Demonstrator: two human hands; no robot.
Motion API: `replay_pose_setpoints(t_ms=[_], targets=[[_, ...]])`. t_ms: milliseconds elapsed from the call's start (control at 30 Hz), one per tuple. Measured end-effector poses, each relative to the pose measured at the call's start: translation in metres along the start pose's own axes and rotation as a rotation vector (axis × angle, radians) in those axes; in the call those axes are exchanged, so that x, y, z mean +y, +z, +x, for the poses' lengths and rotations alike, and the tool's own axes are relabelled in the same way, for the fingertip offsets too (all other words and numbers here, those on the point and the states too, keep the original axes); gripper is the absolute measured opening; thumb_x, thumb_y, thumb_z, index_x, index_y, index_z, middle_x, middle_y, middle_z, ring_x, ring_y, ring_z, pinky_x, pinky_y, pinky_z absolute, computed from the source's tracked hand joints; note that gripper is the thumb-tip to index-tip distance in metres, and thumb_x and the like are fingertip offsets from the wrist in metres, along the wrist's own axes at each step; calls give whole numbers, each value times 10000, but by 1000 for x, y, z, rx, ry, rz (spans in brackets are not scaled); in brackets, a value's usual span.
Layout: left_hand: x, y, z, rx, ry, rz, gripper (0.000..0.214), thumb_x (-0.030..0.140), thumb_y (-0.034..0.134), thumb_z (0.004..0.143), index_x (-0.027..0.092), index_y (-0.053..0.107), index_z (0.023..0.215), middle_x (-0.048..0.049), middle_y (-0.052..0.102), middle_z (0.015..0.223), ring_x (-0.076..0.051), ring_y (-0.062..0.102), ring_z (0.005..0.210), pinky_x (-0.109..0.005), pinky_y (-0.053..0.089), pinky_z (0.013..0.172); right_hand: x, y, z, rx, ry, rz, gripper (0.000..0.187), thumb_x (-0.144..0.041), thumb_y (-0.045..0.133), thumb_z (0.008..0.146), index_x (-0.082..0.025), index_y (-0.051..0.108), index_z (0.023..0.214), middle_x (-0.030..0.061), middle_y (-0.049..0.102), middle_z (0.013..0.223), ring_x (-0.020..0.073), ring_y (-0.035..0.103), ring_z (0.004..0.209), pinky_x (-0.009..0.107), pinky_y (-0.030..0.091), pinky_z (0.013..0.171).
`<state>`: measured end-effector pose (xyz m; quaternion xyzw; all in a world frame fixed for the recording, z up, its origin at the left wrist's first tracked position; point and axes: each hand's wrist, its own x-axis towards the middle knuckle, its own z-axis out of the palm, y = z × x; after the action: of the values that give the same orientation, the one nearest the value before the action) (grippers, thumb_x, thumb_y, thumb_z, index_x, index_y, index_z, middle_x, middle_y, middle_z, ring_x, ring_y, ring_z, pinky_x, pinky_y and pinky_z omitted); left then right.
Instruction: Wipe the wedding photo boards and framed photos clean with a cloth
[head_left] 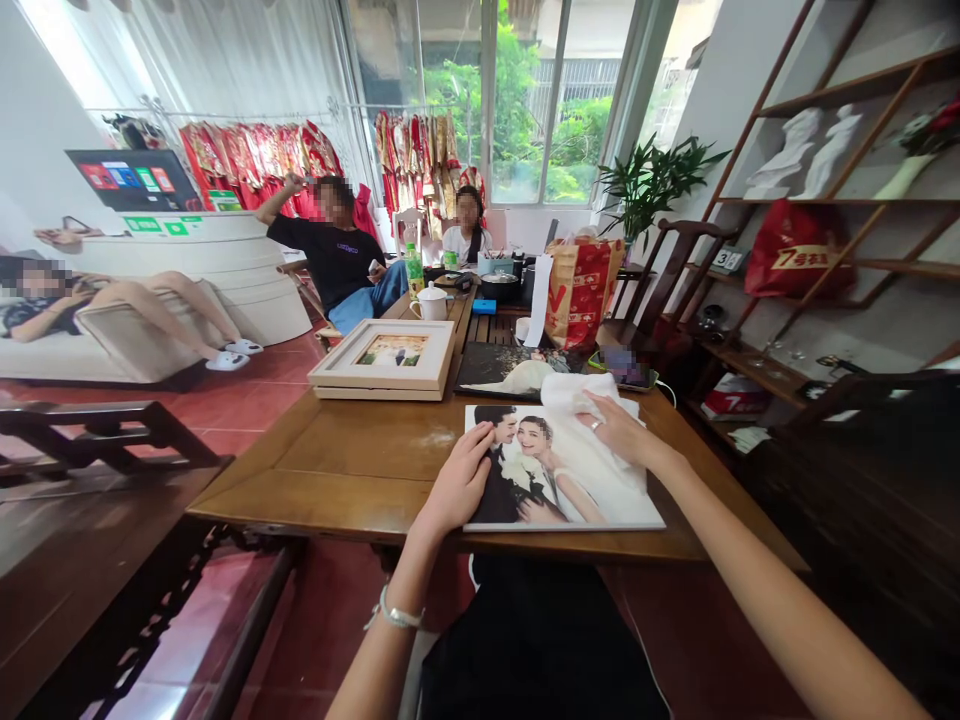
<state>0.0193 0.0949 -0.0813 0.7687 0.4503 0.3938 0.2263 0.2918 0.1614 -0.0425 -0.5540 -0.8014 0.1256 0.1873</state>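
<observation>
A wedding photo panel (517, 500) lies flat at the table's near edge, showing a couple in a dark suit and a white dress. My left hand (461, 475) rests on its left edge, fingers stretched out flat. With my right hand (615, 430) I hold a white cloth (574, 392) against the panel's upper right part. Part of the picture there is covered by the cloth and hand. Just behind is a dark photo panel (487, 365) with a white-dressed figure. To the left sit stacked cream picture frames (330, 370).
On the wooden table (360, 450) stand a white lidded mug (432, 300), a blue box (484, 306), a red-and-brown paper bag (585, 290) and a phone (626, 368) with a cable. Two people sit at the far end; another lies on a sofa (127, 340) at left. Shelves line the right.
</observation>
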Motion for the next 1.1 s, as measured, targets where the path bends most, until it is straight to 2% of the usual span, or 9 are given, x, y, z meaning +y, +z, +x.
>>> replay_pose_setpoints(t_ms=[167, 267, 400, 500, 633, 733, 800, 967, 1100], targets=[[1, 0, 0, -10, -16, -10, 429, 165, 374, 881, 168, 482, 1296, -107, 407, 1421, -197, 326, 1342, -427, 221, 1139, -6, 5, -42, 1, -142, -73, 522, -302, 412, 850, -253, 383, 1369, 45, 388, 1438, 267, 195, 1369, 544, 123, 1102], [2, 0, 1, -15, -37, -33, 423, 178, 368, 886, 170, 484, 1292, -106, 404, 1422, -192, 318, 1346, -419, 203, 1144, -40, 11, -82, -37, -322, -166, 630, -250, 478, 798, -306, 315, 1404, 1, 299, 1485, 282, 110, 1385, 585, 76, 1089], [4, 0, 1, 13, -96, -94, 406, 254, 339, 917, 171, 487, 1286, -100, 356, 1452, -190, 302, 1355, -399, 200, 1144, -89, 16, -115, -140, -430, -168, 819, -169, 512, 679, -319, 236, 1435, -21, 201, 1518, 295, 37, 1390, 586, 18, 1088], [4, 0, 1, 39, -97, -123, 409, 278, 335, 921, 177, 473, 1293, -102, 349, 1455, -183, 301, 1357, -386, 209, 1139, -104, 18, -107, -156, -400, -125, 849, -139, 510, 634, -316, 265, 1427, -19, 217, 1514, 291, 53, 1389, 561, 34, 1095], [2, 1, 2, 135, -106, -135, 418, 269, 383, 901, 171, 450, 1302, -105, 299, 1481, -184, 252, 1378, -386, 159, 1149, -103, 24, -65, -92, -218, -101, 688, -184, 494, 731, -296, 353, 1395, -3, 276, 1495, 299, 99, 1382, 559, 64, 1088], [1, 0, 4, 240, -229, -246, 443, 297, 379, 909, 159, 407, 1329, -116, 318, 1471, -196, 262, 1375, -390, 161, 1146, -112, 34, -39, -51, -144, -93, 611, -247, 489, 784, -285, 381, 1383, 21, 297, 1487, 329, 111, 1374, 591, 45, 1070], [0, -4, 6, 336, -352, -350, 436, 323, 351, 923, 151, 415, 1318, -124, 361, 1447, -204, 302, 1359, -383, 191, 1138, -126, 39, -34, -57, -218, -64, 619, -260, 510, 771, -294, 389, 1378, 18, 309, 1482, 327, 116, 1373, 588, 20, 1073], [2, -12, 10, 502, -526, -576, 378, 329, 427, 904, 156, 483, 1236, -134, 516, 1323, -216, 456, 1262, -347, 318, 1080, -138, 30, -64, -138, -436, 86, 619, -213, 526, 732, -270, 443, 1342, 5, 385, 1442, 269, 145, 1376, 520, 12, 1112], [4, -11, 12, 412, -618, -787, 634, 230, 682, 753, 161, 369, 1301, -161, 620, 1171, -211, 650, 986, -330, 501, 870, -92, 7, -110, -156, -393, 230, 529, -168, 460, 771, -279, 499, 1287, -2, 496, 1359, 203, 273, 1343, 463, 102, 1129]])
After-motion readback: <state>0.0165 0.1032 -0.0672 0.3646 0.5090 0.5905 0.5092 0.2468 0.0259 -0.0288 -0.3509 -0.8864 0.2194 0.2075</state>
